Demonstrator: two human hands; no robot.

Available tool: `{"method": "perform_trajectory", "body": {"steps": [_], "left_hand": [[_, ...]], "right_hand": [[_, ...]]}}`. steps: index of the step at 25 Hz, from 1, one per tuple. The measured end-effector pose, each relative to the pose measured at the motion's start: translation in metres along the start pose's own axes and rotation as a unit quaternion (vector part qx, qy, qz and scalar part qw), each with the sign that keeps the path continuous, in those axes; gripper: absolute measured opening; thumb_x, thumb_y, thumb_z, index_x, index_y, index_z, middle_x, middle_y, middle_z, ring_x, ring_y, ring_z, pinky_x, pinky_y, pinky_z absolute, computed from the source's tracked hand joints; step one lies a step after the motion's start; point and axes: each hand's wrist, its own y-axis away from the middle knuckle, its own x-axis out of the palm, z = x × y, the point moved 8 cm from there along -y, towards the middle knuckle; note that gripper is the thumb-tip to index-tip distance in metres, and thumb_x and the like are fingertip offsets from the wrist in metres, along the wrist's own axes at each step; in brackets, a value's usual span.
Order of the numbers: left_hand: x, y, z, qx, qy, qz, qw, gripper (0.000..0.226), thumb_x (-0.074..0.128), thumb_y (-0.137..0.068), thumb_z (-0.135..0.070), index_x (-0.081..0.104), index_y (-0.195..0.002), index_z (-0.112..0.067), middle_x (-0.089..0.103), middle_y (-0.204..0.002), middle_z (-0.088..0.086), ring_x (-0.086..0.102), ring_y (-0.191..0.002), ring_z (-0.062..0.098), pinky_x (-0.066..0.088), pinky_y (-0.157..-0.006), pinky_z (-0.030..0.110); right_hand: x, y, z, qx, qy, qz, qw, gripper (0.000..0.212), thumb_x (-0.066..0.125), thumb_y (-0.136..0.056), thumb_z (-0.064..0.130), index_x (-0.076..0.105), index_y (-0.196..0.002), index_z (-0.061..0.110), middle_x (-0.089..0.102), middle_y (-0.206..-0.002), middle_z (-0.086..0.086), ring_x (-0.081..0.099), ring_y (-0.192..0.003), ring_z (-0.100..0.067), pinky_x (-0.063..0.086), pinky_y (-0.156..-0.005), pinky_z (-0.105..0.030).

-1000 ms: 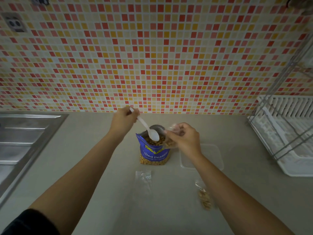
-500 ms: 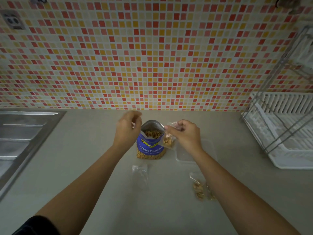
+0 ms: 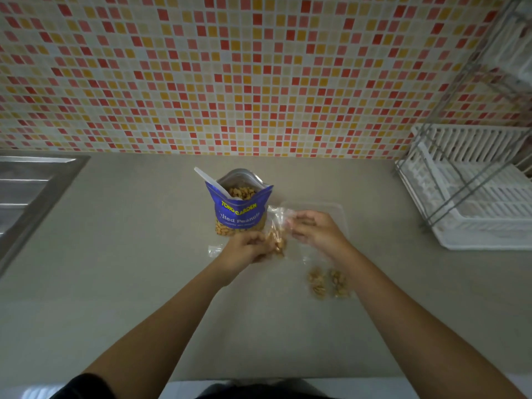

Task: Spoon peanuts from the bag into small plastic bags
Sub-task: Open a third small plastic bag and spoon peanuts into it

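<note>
On a grey counter [image 3: 129,283] below a mosaic wall [image 3: 230,67], the left hand [image 3: 247,246] grips a small bag [image 3: 277,230] by its peanut-filled bottom and the right hand [image 3: 315,229] pinches its mouth, just near of the open peanut bag [image 3: 239,216], whose spoon [image 3: 214,184] leans far-left, closer to the left hand.

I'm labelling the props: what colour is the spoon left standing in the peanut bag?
White, seen in the head view: the spoon leans in the blue peanut bag.
</note>
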Motion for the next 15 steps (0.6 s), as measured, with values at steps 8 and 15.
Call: {"method": "perform_trajectory", "body": {"steps": [8,15], "left_hand": [[0.027,0.011,0.066,-0.028,-0.131,-0.064,0.989,0.025,0.072,-0.076,-0.014,0.057,-0.095,-0.020,0.068,-0.076,0.014,0.062,-0.065,0.021,0.052,-0.072,0.031],[0.044,0.003,0.065,0.062,-0.326,-0.068,0.941,0.036,0.064,-0.080,-0.014,0.061,-0.115,-0.015,0.070,-0.096,0.014,0.064,-0.086,0.027,0.046,-0.080,0.027]], "right_hand": [[-0.040,0.017,-0.063,-0.043,0.290,-0.140,0.946,0.010,0.072,-0.076,0.016,0.072,-0.085,0.012,0.068,-0.073,0.002,0.062,-0.069,-0.011,0.047,-0.068,-0.022],[-0.032,0.012,-0.077,-0.059,0.409,-0.156,0.897,0.002,0.067,-0.079,0.013,0.068,-0.078,0.012,0.071,-0.078,-0.004,0.066,-0.074,-0.020,0.048,-0.065,-0.027]]}}
